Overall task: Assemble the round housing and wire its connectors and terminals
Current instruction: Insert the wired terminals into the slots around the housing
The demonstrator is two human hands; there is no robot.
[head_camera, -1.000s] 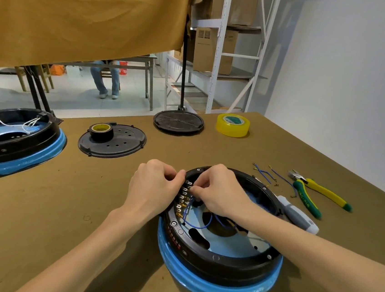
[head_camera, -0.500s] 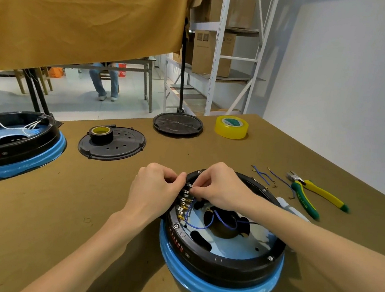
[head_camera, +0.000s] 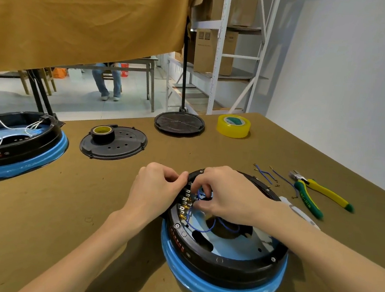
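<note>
housing: on table, right in front of me
left hand: curled on housing rim, bracing
right hand: pinching blue wire at terminals
handling: wire thin, floppy; probably best held near its tip

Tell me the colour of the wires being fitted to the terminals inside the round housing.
Blue wires, clearest in the head view, looping inside the round housing.
</note>
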